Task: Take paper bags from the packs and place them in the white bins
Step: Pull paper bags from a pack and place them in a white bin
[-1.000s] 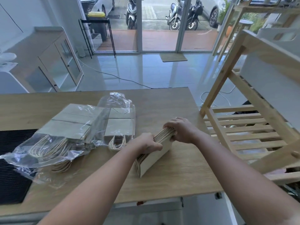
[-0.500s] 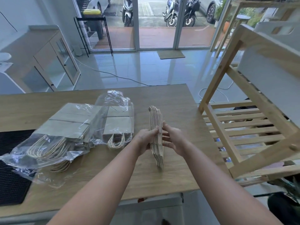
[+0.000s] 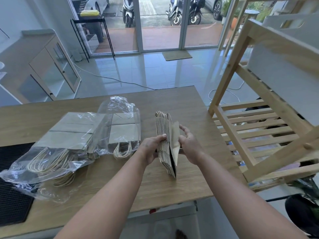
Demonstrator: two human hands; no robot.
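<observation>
Stack of paper bags [image 3: 163, 145] stands on edge on the bench [image 3: 181, 183], right of centre, handles pointing away. Left hand [image 3: 151, 149]: fingers clenched on the stack's left face. Right hand [image 3: 189, 147]: fingers pinching the outermost bag [image 3: 174, 140], peeled slightly off the stack. Two plastic packs lie flat to the left: small pack [image 3: 123, 130] near the stack, large pack [image 3: 57, 145] beyond. White bin [image 3: 284, 73] on wooden shelf [image 3: 250, 128] at right.

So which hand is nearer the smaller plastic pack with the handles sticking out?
Left. It grips the stack of bags just right of that pack; the right hand is beyond the stack.
</observation>
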